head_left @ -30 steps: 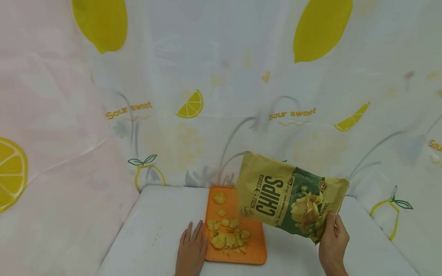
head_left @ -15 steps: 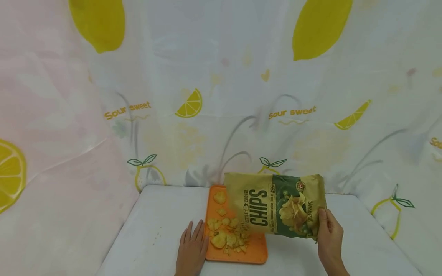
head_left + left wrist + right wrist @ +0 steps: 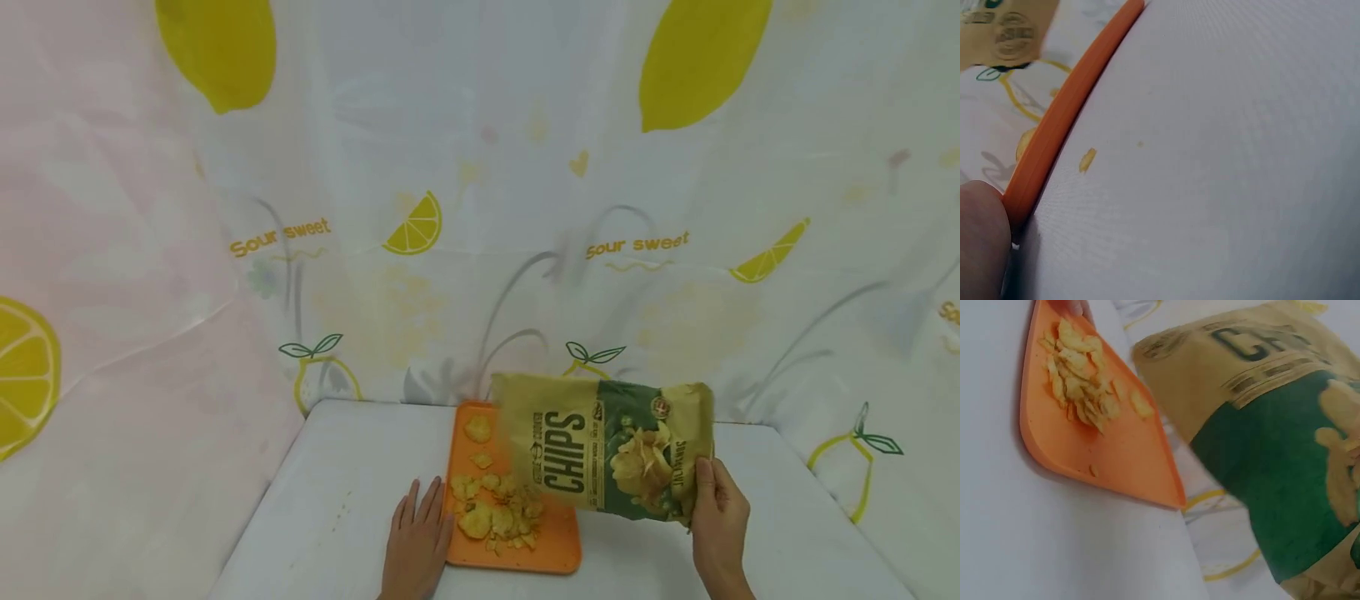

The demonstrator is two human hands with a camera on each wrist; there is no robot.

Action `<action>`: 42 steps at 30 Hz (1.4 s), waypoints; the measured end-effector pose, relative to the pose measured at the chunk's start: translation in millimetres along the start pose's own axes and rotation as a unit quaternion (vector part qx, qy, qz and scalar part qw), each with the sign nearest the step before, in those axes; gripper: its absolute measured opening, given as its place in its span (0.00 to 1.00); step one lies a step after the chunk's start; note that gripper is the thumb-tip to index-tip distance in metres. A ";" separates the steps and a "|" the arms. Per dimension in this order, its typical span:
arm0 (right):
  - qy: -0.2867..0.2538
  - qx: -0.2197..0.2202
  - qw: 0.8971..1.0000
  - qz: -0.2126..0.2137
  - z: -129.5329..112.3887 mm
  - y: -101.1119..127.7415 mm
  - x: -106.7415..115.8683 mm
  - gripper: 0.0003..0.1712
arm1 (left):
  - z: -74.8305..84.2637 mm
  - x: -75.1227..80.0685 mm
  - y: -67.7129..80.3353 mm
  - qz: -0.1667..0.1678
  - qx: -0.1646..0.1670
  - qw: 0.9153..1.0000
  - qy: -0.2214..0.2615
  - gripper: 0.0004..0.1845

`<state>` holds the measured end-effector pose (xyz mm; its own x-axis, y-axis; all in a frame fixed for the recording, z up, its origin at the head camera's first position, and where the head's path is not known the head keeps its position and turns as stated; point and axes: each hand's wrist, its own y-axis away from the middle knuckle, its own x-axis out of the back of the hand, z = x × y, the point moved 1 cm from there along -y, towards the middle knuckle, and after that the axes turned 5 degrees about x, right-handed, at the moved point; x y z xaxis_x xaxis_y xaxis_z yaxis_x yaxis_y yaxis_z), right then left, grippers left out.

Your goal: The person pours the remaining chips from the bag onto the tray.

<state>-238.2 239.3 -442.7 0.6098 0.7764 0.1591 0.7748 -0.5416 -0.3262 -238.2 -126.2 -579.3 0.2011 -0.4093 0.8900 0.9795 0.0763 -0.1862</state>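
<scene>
My right hand [image 3: 720,521] grips the lower right end of a tan and green chip bag [image 3: 626,450]. The bag lies sideways in the air, its left end over an orange tray [image 3: 551,546]. Potato chips [image 3: 495,517] are heaped on the near half of the tray, with a few single ones farther back. My left hand [image 3: 416,537] rests flat on the table at the tray's left edge, fingers straight. In the left wrist view the thumb [image 3: 982,231] touches the tray's orange rim [image 3: 1063,112]. The bag's left end is blurred in the head view.
Small yellow crumbs [image 3: 341,508] lie on the white table [image 3: 360,442] left of the tray, and a chip fragment [image 3: 1087,160] shows there in the left wrist view. A lemon-printed curtain [image 3: 480,208] hangs behind and along both sides.
The bag has come down and left from its raised, tilted pose and now lies nearly level over the tray. In the last half second it shifted slightly right. The left hand stays put.
</scene>
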 end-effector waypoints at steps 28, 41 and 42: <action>0.020 -0.020 1.000 -0.005 1.5 3.7 4.1 0.17 | -3.5 -6.1 1.4 0.000 0.000 1.000 -0.002 0.31; -0.128 -0.066 0.990 0.011 0.5 -0.8 8.5 0.17 | -2.4 -0.3 0.1 -0.006 -0.004 1.000 0.013 0.31; -0.140 -0.069 0.988 0.008 -0.1 -0.8 7.9 0.18 | -2.3 -0.3 0.0 -0.005 -0.004 1.000 0.014 0.31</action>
<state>-234.0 245.9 -441.2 0.5672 0.8156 -0.1143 0.7926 -0.5783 -0.1930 -238.3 -128.1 -580.5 0.1899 -0.4351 0.8801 0.9816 0.0646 -0.1799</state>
